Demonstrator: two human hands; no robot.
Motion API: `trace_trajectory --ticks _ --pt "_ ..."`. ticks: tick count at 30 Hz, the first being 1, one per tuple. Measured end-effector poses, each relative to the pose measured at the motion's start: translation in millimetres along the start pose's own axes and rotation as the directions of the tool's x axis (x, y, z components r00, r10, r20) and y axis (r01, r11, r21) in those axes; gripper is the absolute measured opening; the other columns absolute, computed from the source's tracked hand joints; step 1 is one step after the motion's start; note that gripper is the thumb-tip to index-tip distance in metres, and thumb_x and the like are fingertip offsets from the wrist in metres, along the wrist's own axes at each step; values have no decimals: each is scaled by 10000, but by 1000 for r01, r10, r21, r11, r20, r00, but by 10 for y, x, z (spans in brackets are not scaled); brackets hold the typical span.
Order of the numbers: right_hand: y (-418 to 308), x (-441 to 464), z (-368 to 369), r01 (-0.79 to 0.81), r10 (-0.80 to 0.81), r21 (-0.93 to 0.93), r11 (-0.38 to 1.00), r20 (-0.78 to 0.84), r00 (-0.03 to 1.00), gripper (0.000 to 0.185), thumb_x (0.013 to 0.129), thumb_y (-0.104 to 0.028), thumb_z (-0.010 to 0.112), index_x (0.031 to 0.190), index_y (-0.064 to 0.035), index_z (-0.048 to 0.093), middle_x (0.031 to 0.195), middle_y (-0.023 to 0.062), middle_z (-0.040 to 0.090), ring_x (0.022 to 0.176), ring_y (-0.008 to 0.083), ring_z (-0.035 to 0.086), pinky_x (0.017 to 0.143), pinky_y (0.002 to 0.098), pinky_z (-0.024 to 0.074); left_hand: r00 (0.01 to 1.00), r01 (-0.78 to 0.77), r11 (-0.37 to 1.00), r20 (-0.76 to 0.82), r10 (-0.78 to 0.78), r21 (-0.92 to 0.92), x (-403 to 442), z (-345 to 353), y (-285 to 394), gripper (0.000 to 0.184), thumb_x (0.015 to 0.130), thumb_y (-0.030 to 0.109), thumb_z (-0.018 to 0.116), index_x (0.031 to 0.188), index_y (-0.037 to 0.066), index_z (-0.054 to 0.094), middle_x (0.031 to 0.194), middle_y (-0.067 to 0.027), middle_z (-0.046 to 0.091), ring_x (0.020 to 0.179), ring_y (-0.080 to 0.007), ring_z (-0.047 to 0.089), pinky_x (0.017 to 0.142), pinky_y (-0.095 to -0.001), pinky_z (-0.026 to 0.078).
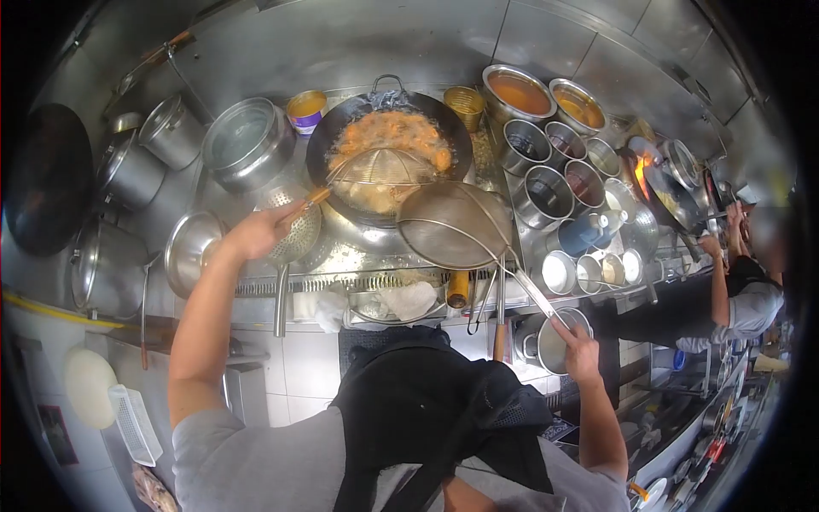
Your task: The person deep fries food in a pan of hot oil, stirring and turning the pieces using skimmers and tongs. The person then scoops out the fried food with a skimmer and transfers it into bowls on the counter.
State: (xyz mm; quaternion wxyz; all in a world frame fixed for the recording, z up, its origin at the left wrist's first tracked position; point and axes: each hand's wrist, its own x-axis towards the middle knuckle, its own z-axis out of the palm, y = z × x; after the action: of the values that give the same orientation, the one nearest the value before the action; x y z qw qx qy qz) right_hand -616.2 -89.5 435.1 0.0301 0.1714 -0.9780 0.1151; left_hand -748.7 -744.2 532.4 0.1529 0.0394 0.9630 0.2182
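Wire skimmer (384,168) over orange frying pieces (388,128) in the wok (321,141) (contact unclear) — it lies forward-right of the left hand (260,233), closed round its wooden handle (318,195). Large sieve (452,220) overlaps the wok's near-right edge in view; its metal handle (535,292) slants back to the right hand (582,348), fingers wrapped — left hand nearer the wok.
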Motion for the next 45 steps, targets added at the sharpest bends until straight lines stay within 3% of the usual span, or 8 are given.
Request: trace_trajectory --ticks 5,8,11,24,30,36,40,45 --pt "63 -511 -15 -165 164 57 985 37 986 512 905 -14 494 1364 -211 609 851 159 562 709 392 609 636 466 502 997 73 994 -28 -71 80 -173 330 127 634 907 135 558 1510 254 402 1157 -242 660 994 -418 656 902 -451 514" --pt "19 -607 105 -241 244 252 937 19 970 498 933 -11 485 1414 -127 546 1049 207 638 966 415 650 827 441 528 992 108 985 -72 -99 133 -246 777 -79 696 904 149 592 1526 343 349 1047 -240 667 966 -418 656 879 -482 518" --pt "-287 -346 188 -272 292 569 776 57 955 521 980 -19 436 1498 -56 401 1484 221 468 1405 344 425 1142 375 325 974 150 982 -185 -128 110 -360 1202 -225 671 932 168 556 1518 411 336 1067 -246 639 967 -430 652 882 -517 513" --pt "-1112 1333 117 -58 -39 644 763 136 990 603 953 24 446 1537 -54 315 1556 187 383 1455 300 349 1181 357 261 977 139 981 -179 -114 135 -118 1366 -345 688 906 126 511 1532 338 321 1047 -286 638 989 -440 652 894 -518 503" --pt "-1022 1559 287 -77 13 293 953 216 976 748 874 69 412 1543 -253 324 1331 277 557 1160 465 571 1024 504 447 977 122 992 -180 -112 42 -362 1285 -120 687 901 165 551 1534 322 334 1046 -337 626 997 -459 639 909 -524 501" --pt "-947 1919 395 -97 96 -10 995 284 954 859 803 94 421 1534 -349 332 1134 312 619 1046 470 630 915 517 508 978 90 993 -182 -103 -80 -385 1551 135 697 894 148 547 1542 273 319 1037 -369 615 973 -475 632 887 -550 489" --pt "-780 1921 537 -44 -5 224 974 212 977 853 814 87 497 1545 -309 309 1264 308 582 1093 476 606 960 510 496 969 101 987 -212 -127 -126 -409 1565 249 700 879 143 559 1532 277 345 1076 -323 639 1003 -466 631 903 -539 489" --pt "-619 1824 511 21 -67 693 721 40 997 662 952 -25 463 1568 -140 250 1533 262 363 1427 359 372 1165 370 306 967 168 979 -172 -186 -116 -511 1180 641 704 851 121 582 1514 259 388 1281 -191 618 1112 -409 615 965 -487 480"
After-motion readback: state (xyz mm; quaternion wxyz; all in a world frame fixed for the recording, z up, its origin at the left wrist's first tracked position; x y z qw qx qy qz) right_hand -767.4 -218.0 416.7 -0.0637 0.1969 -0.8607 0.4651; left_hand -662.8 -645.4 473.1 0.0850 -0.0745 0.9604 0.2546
